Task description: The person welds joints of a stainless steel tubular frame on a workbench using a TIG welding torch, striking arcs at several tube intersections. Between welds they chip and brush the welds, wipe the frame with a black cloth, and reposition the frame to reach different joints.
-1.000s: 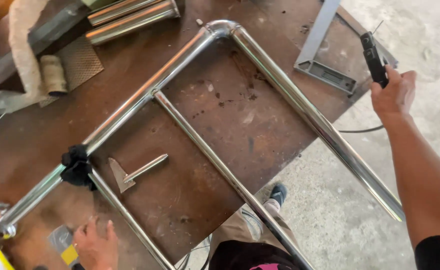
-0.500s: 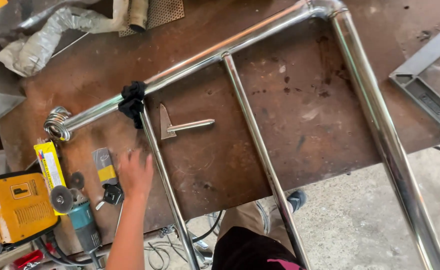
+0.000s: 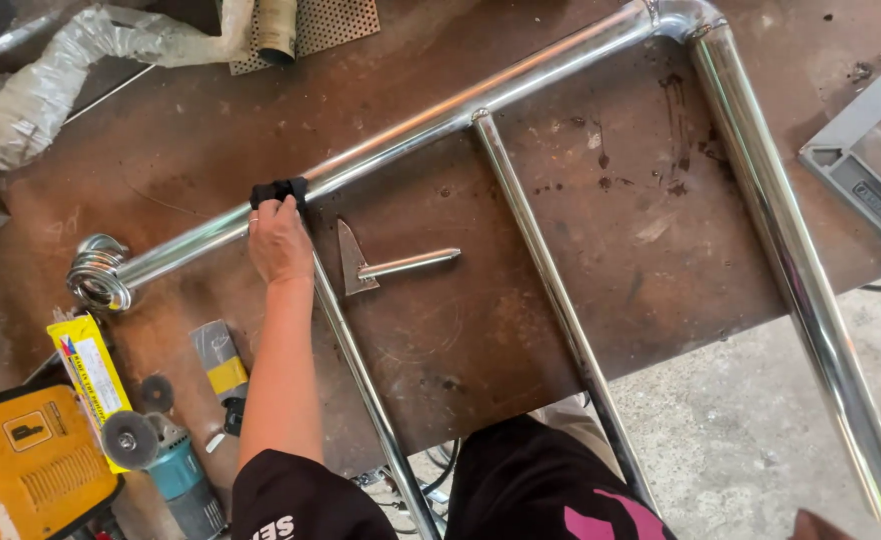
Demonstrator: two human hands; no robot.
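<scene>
At the near edge of the rusty steel counter point(image 3: 581, 300) the person's dark-clothed legs show, and only a sliver of the right hand point(image 3: 826, 525) peeps in at the bottom of the view; whether its grip is spread or closed cannot be told. By the near left corner stand a yellow machine case point(image 3: 21, 465), an angle grinder point(image 3: 166, 455) and a yellow flat packet point(image 3: 91, 375); no open container shows, so nothing can be said of contents.

Further in, the left hand point(image 3: 279, 240) lies over the joint where a thin upright bar point(image 3: 361, 380) meets the long polished tube point(image 3: 441, 125), its grip curled loosely about a black clamp point(image 3: 279, 190) there. A small chipping hammer point(image 3: 381, 265) lies just beside the hand. A second thin bar point(image 3: 551, 300) runs parallel, and the tube bends at the far right corner into a rail point(image 3: 801, 280) overhanging the floor.

As a judgement, the frame could slip or twist if the clamp loosens, since much of it hangs off the counter. Crumpled sheeting point(image 3: 51, 75) and perforated mesh point(image 3: 336, 20) sit at the far edge.
</scene>
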